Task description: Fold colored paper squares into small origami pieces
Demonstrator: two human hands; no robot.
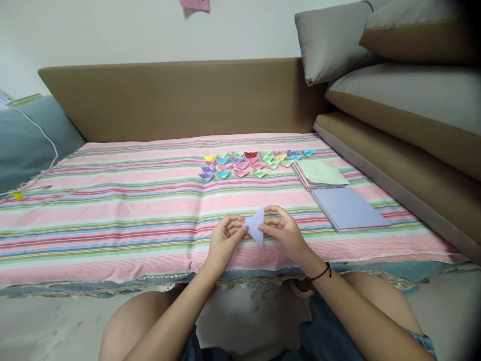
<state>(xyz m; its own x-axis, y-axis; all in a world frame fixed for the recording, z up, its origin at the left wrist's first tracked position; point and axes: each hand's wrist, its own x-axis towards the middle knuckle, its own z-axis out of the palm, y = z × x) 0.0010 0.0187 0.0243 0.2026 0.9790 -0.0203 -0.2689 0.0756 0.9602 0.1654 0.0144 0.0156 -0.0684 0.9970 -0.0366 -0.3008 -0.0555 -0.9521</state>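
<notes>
The left hand (225,238) and the right hand (283,230) both grip the same folded lilac paper (256,227) near the near edge of the striped cloth (150,210). The left hand pinches the paper's left corner between thumb and fingers; the right hand pinches its upright right edge, the other fingers curled loosely behind. The paper is a triangle, with points at top, bottom and left; whether its lower point touches the cloth, I cannot tell. A dark bracelet (319,273) circles the right wrist.

Toward the cloth's far edge, right of its middle, small folded paper pieces (241,172) stand in close, loose rows: pink, green, blue, purple and yellow, with 1 dark red piece (251,155) in the far row. To their right, nearer the cloth's right edge, lie 2 stacks of paper, a pale green-topped stack (325,171) and, just beside it on the near side, a lilac-topped stack (351,208). A white cable (52,143) runs over the blue cushion (30,138) by the far left corner. A brown backrest (188,100) stands along the far edge.
</notes>
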